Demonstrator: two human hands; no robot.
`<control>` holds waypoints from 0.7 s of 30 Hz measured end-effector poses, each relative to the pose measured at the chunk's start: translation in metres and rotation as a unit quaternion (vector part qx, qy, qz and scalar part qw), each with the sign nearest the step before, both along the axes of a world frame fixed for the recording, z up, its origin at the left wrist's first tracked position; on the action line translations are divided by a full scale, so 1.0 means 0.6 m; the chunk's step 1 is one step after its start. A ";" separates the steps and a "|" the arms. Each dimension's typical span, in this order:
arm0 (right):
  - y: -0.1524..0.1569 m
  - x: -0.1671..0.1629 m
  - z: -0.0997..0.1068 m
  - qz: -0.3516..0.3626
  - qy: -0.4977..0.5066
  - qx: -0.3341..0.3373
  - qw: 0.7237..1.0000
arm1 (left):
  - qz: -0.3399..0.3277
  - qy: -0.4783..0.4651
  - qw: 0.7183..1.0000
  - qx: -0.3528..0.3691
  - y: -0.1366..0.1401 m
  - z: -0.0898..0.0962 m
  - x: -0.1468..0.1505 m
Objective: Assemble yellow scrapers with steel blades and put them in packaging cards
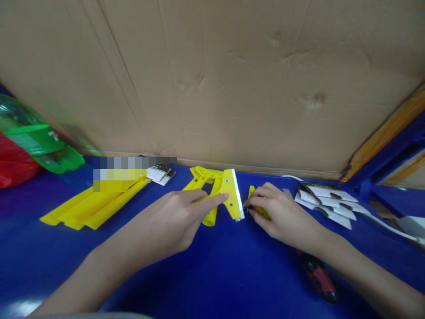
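Note:
My left hand (175,217) grips a yellow scraper (233,201), its index finger stretched along the flat head. A silvery strip runs down the head's right edge, and two small holes or screws show in its face. Behind my left hand lie more yellow scraper parts (199,175), partly covered by it. Just right of the silvery edge is my right hand (279,215), fingertips pinched close together by some tiny dark metal pieces (245,208), perhaps screws. Whether one is between the fingers I cannot make out. A yellow piece (251,190) lies partly hidden under that hand.
Several yellow handles (93,208) lie at left beside folded cards (162,174). A green bottle (43,141) and a red bag (15,164) are farther left. White packets (327,201), a white cable (392,223) and a red-and-black tool handle (320,277) lie at right. Cardboard (212,88) stands behind.

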State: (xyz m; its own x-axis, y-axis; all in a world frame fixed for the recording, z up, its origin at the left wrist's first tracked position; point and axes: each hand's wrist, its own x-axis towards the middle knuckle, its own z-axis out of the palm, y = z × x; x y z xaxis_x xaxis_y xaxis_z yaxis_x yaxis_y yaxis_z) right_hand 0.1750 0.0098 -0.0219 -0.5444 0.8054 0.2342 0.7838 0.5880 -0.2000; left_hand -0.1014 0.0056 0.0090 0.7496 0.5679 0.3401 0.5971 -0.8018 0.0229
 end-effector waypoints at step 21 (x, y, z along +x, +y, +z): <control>-0.001 -0.003 0.011 -0.053 -0.122 -0.024 0.991 | -0.011 0.026 0.999 -0.044 -0.006 -0.006 0.010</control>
State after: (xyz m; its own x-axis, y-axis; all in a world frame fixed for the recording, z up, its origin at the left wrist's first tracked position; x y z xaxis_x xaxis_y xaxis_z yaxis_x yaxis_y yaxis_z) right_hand 0.1729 0.0092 -0.0150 -0.4921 0.8680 0.0665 0.8690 0.4943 -0.0219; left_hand -0.0954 0.0021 0.0053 0.7775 0.5771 0.2499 0.5816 -0.8110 0.0634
